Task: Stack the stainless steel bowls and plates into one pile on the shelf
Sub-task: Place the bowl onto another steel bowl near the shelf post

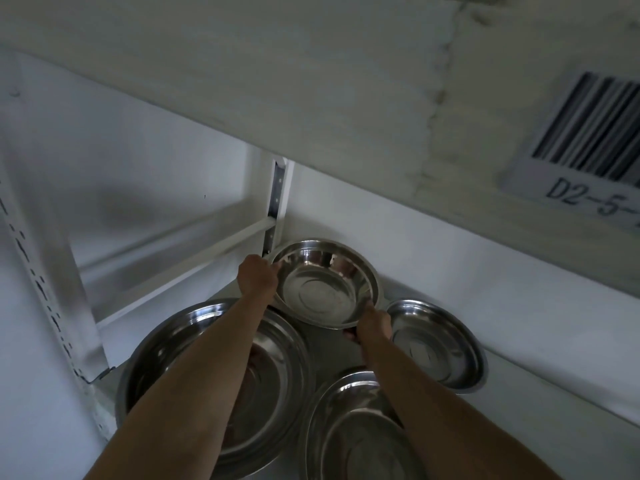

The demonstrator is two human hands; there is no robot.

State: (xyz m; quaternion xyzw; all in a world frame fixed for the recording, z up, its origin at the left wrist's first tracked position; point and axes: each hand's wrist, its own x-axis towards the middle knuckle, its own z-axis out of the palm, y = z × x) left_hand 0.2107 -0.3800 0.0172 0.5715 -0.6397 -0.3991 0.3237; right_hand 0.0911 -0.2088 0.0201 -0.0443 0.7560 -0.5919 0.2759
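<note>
Holding the small bowl (325,285) by its rim at the back of the shelf (540,424), you are gripping it with both hands, and the main risk I judge from here is a slip: the steel looks smooth, the bowl is tilting toward you, and each hand is catching only a short stretch of rim. Your left hand (258,275) is curling over the far-left edge, close to the upright post (277,202) (a knock against it could jar the grip). Your right hand (372,323) is pinching the near-right edge, thumb on top, fingers underneath. Both forearms are reaching forward, nearly straight, the left one passing over the large bowl (194,362). Bringing the load back, you could clip the plate (436,344) at the right or the plate (360,438) nearest you. Whether the small bowl is resting on the shelf or is lifted clear I cannot tell.
</note>
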